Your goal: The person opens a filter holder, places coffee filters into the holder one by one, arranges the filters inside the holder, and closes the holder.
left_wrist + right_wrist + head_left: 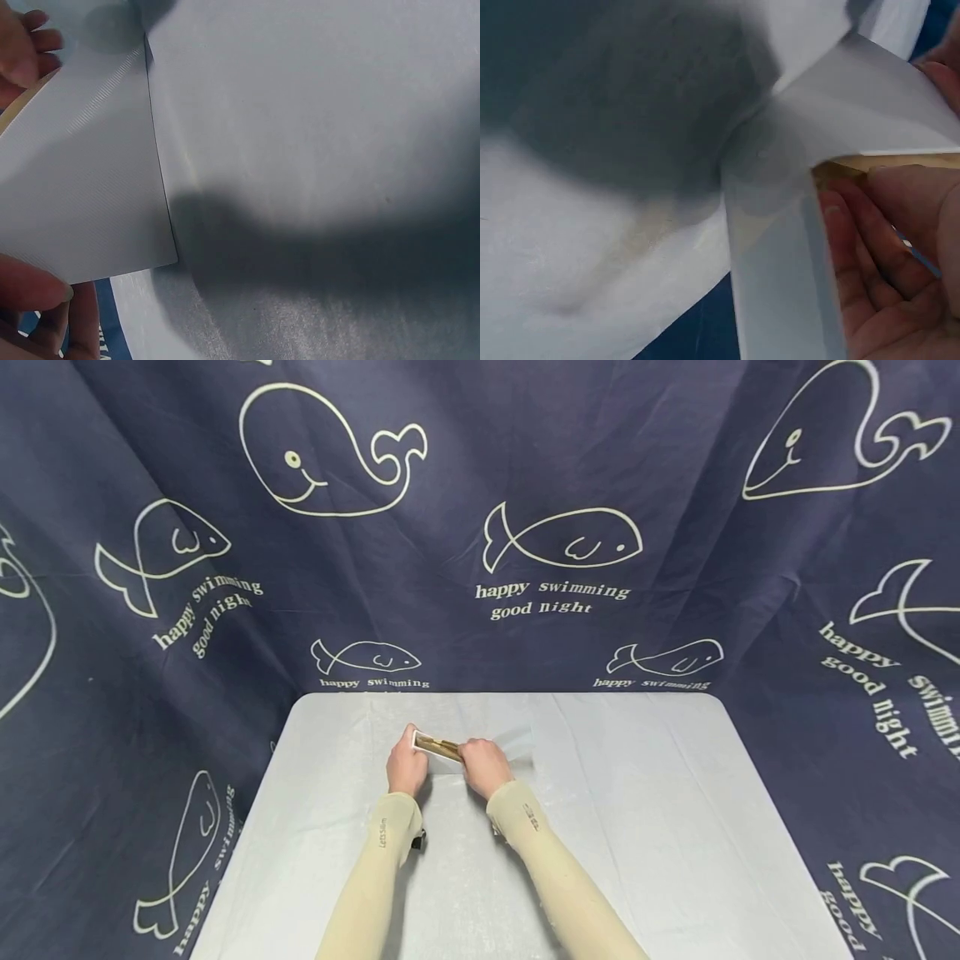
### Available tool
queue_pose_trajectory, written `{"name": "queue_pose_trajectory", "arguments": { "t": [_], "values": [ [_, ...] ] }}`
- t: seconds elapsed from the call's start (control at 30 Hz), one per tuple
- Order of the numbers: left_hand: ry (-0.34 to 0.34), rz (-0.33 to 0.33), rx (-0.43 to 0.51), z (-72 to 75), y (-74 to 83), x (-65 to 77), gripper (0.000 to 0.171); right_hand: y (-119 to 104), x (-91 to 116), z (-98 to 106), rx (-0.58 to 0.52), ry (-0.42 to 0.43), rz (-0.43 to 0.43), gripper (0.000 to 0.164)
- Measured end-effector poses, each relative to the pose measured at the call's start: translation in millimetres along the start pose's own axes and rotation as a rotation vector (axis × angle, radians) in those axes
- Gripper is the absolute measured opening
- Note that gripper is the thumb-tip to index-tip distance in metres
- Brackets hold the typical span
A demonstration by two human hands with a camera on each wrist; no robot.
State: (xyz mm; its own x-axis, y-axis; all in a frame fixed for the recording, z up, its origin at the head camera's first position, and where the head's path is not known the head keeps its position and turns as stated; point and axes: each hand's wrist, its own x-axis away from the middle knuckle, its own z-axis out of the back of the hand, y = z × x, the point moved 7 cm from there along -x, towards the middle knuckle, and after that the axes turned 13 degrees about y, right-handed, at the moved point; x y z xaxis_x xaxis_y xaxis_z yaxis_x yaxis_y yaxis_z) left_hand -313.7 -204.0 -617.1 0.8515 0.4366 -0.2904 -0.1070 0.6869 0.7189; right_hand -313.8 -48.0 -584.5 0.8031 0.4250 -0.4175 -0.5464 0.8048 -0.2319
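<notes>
A flat, white-faced piece (97,172) with a thin brown edge is held above the table between both hands. In the head view its narrow brown and gold side (438,748) shows between them. My left hand (407,768) pinches its left end, thumb on the white face and fingers curled behind. At the other end my right hand (487,767) grips the brown edge, fingers bent under it. A pale strip (780,262) runs down beside the right fingers in the right wrist view. What kind of thing this is I cannot tell.
The white table (637,827) has rounded far corners. Behind and on both sides hangs a dark blue curtain (450,468) printed with whales and fish. Both forearms wear cream sleeves (562,868), and a small black item (418,840) sits at the left cuff.
</notes>
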Motion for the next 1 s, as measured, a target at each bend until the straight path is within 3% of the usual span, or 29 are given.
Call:
{"name": "queue_pose_trajectory", "arguments": {
  "t": [0.1,0.27,0.37,0.43,0.57,0.67,0.83,1.0],
  "values": [
    [0.008,-0.002,0.006,-0.2,-1.4,2.0,0.021,-2.5,4.1,24.1,-0.067,0.081,0.016,0.002],
    [0.015,0.002,0.009,0.5,-2.5,1.6,0.017,15.1,8.9,76.2,-0.19,0.308,0.008,0.025],
    [0.009,0.005,0.011,1.1,-1.2,0.5,0.014,44.0,12.1,96.3,-0.292,0.4,-0.088,0.035],
    [-0.003,0.01,0.012,0.7,-0.5,0.5,0.014,66.8,16.9,101.8,-0.389,0.412,-0.188,0.042],
    [-0.024,0.026,0.016,-0.8,-1.2,1.8,0.016,104.5,34.1,92.4,-0.649,0.341,-0.385,0.065],
    [-0.022,0.038,0.019,-1.4,-2.7,1.9,0.017,117.0,46.5,73.2,-0.816,0.238,-0.48,0.079],
    [-0.022,0.06,0.055,-2.5,-3.8,1.2,0.018,120.0,59.4,43.3,-0.843,0.107,-0.576,0.077],
    [-0.102,0.076,0.073,-6.7,-7.1,3.0,0.032,118.9,60.8,32.3,-0.918,0.179,-0.644,0.068]
  ]
}}
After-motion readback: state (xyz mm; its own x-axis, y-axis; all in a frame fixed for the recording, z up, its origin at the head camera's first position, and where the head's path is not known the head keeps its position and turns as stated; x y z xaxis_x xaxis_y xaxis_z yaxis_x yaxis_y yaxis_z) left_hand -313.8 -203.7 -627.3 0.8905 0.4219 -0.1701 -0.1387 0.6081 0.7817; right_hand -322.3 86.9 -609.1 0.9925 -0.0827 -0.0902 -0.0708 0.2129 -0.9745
